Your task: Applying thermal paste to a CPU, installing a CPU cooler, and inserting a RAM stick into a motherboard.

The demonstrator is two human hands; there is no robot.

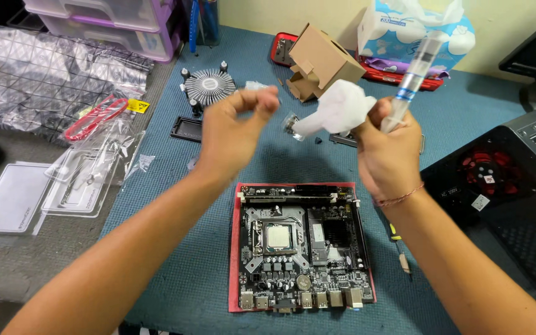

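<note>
The syringe of paste and a white tissue sat gripped in the right hand, at twelve o'clock above the motherboard. The left hand was closed, pinching something small. Uncapping seemed underway; dispensing onto the seated processor would demand a steady aim.

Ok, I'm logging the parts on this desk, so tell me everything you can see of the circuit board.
The circuit board is dark and roughly square, lying flat on a red sheet on the blue mat. A silvery square chip sits in its socket left of centre, a black finned block beside it, a long slot along the far edge and metal ports along the near edge. Neither hand touches it.
</note>
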